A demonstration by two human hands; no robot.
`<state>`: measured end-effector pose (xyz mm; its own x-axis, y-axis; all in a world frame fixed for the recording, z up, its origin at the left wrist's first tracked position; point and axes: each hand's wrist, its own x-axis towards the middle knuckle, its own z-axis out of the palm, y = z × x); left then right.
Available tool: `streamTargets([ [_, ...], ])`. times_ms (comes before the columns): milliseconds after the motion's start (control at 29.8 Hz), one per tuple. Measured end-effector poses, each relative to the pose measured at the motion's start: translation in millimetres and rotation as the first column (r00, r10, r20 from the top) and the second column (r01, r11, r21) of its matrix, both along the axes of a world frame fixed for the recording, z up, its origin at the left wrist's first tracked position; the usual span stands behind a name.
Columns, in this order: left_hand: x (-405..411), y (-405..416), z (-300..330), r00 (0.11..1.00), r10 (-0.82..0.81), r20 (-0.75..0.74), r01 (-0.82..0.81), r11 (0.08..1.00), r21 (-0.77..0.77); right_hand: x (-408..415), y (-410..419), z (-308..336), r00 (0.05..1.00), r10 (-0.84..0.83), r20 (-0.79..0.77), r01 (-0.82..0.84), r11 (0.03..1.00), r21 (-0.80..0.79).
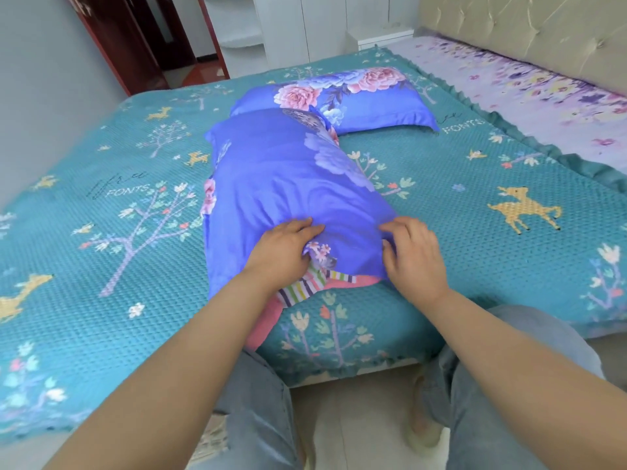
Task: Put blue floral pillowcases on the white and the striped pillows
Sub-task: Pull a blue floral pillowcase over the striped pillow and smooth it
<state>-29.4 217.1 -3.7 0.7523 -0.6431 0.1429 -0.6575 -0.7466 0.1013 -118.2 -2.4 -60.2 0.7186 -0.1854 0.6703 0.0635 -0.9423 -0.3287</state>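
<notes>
The near pillowcase [278, 184] is thin, soft cloth — light, a bit slick, bunching wherever it is pulled — so the open hem is the place to take it. Both hands are there: the left hand [283, 251] pinches a gather of the hem, the right hand [412, 251] curls its fingers into the cloth beside it. The striped pillow [305, 286] pokes out just below the grip, toward the near edge of the bed [475, 266]. A second cased pillow [342, 96] lies behind, toward the far edge.
</notes>
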Motion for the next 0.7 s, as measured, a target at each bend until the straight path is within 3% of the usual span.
streamTargets([
  [67, -10, 1, 14, 0.998, 0.054, -0.016, -0.056, 0.985, -0.163, 2, 19, 5, 0.988, 0.152, 0.020, -0.148, 0.982, -0.119],
  [168, -25, -2, 28, 0.978, 0.209, 0.016, -0.193, 0.929, -0.315, 12, 51, 12, 0.956, 0.184, -0.228, -0.242, 0.935, -0.258],
  [335, -34, -14, 21, 0.923, 0.369, -0.107, -0.383, 0.864, -0.327, 38, 79, 33, 0.834, 0.111, -0.540, -0.228, 0.961, -0.156],
  [503, -60, -13, -12, 0.897, 0.348, -0.273, -0.400, 0.902, -0.163, 32, 77, 30, 0.715, 0.100, -0.692, -0.318, 0.928, -0.194],
  [603, -71, -11, -22, 0.903, 0.311, -0.295, -0.362, 0.922, -0.135, 19, 70, 26, 0.736, 0.111, -0.667, -0.352, 0.905, -0.238],
  [704, -81, -10, -22, 0.926, 0.312, -0.215, -0.348, 0.924, -0.157, 8, 58, 27, 0.887, 0.245, -0.391, -0.372, 0.881, -0.292],
])
